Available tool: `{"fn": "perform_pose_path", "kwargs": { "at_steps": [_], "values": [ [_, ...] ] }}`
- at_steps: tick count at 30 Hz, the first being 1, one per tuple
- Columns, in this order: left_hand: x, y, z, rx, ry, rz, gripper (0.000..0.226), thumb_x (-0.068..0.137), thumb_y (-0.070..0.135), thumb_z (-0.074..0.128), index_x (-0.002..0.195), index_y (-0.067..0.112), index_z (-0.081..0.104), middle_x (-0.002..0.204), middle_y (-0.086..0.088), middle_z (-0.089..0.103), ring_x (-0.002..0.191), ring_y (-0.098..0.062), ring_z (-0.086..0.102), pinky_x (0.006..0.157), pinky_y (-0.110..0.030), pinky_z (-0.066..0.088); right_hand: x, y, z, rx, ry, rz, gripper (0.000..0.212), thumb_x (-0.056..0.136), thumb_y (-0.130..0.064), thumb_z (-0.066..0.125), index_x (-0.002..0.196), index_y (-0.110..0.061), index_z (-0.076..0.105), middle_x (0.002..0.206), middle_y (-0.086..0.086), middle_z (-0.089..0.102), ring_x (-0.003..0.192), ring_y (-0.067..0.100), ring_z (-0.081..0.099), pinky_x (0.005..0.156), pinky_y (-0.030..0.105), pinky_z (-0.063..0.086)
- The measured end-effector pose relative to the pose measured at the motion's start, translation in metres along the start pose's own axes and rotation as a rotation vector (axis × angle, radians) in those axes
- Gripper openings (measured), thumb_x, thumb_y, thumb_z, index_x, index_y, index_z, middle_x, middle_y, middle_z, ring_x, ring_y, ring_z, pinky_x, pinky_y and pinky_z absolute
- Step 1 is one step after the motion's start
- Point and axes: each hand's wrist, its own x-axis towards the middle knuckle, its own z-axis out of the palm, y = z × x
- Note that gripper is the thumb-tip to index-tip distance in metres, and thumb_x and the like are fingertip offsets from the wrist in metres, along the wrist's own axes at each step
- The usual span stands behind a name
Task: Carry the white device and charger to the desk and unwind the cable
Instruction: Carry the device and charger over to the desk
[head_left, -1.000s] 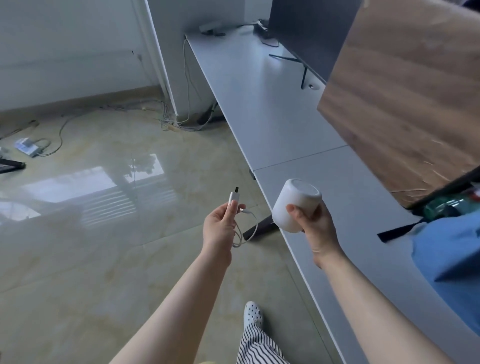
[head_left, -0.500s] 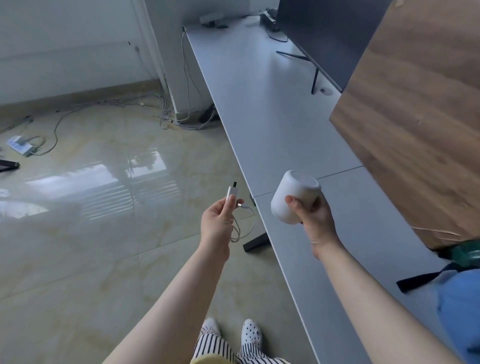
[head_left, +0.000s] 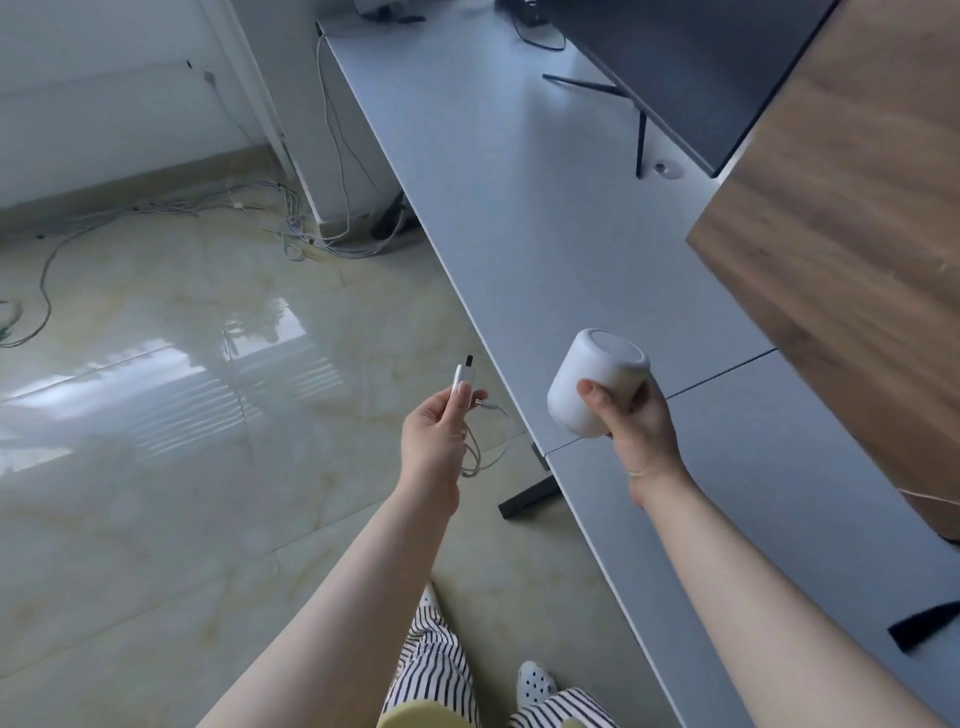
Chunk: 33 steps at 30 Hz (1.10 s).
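My right hand (head_left: 631, 421) grips a white, rounded, cup-shaped device (head_left: 595, 382), tilted with its flat end up and away, just over the near edge of the grey desk (head_left: 519, 208). My left hand (head_left: 434, 441) is to its left, over the floor, and pinches a slim white charger (head_left: 461, 382) with a dark plug tip pointing up. The charger's thin white cable (head_left: 480, 452) hangs in loose loops under the left hand.
A dark monitor (head_left: 675, 67) on a thin stand sits at the desk's far right. A wooden panel (head_left: 841, 260) overhangs the desk on the right. Loose cables (head_left: 301, 234) lie on the glossy tiled floor by the wall. A black strap (head_left: 924, 623) lies on the desk near right.
I have moved forward along the desk. Both hands kept their holds and shifted a little further over toward the desk edge; the blue cloth at right has left the view.
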Motion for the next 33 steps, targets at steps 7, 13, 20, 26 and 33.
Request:
{"fn": "perform_pose_path", "kwargs": {
  "at_steps": [7, 13, 20, 26, 33],
  "values": [
    [0.054, 0.039, -0.019, 0.011, -0.025, -0.007, 0.027, 0.092, 0.037, 0.057, 0.089, 0.018, 0.075, 0.060, 0.014, 0.054, 0.055, -0.010, 0.031, 0.050, -0.018, 0.031, 0.037, -0.014, 0.043, 0.003, 0.033, -0.012, 0.056, 0.057, -0.051, 0.074, 0.108, -0.037, 0.058, 0.109, -0.013, 0.065, 0.096, -0.003, 0.062, 0.095, 0.045, 0.051],
    [0.093, 0.066, -0.031, -0.005, -0.057, 0.014, 0.025, 0.093, 0.035, 0.058, 0.087, 0.018, 0.075, 0.069, 0.009, 0.056, 0.055, -0.009, 0.029, 0.050, -0.019, 0.030, 0.064, -0.027, 0.074, 0.019, 0.058, -0.016, 0.062, 0.056, -0.052, 0.074, 0.113, -0.033, 0.058, 0.114, -0.007, 0.065, 0.104, 0.007, 0.061, 0.097, 0.047, 0.050],
    [0.135, 0.095, -0.035, 0.025, -0.050, 0.035, 0.028, 0.093, 0.036, 0.056, 0.091, 0.015, 0.075, 0.059, 0.007, 0.043, 0.051, -0.009, 0.028, 0.045, -0.016, 0.029, 0.105, -0.041, 0.107, 0.027, 0.053, -0.026, 0.058, 0.057, -0.052, 0.075, 0.110, -0.036, 0.059, 0.111, -0.010, 0.066, 0.102, 0.005, 0.062, 0.096, 0.046, 0.050],
    [0.184, 0.122, -0.027, 0.022, -0.029, 0.038, 0.030, 0.093, 0.035, 0.057, 0.096, 0.011, 0.075, 0.048, 0.016, 0.047, 0.053, -0.009, 0.029, 0.044, -0.013, 0.030, 0.159, -0.053, 0.132, 0.039, 0.030, -0.016, 0.061, 0.055, -0.053, 0.075, 0.111, -0.036, 0.058, 0.112, -0.009, 0.065, 0.103, 0.007, 0.061, 0.094, 0.044, 0.049],
    [0.247, 0.162, -0.007, 0.031, -0.015, 0.045, 0.026, 0.094, 0.035, 0.056, 0.085, 0.018, 0.074, 0.064, 0.001, 0.037, 0.046, -0.006, 0.027, 0.046, -0.017, 0.026, 0.233, -0.074, 0.157, 0.062, -0.003, -0.015, 0.062, 0.055, -0.052, 0.076, 0.112, -0.035, 0.059, 0.113, -0.008, 0.065, 0.103, 0.008, 0.061, 0.089, 0.037, 0.050]
  ]
}}
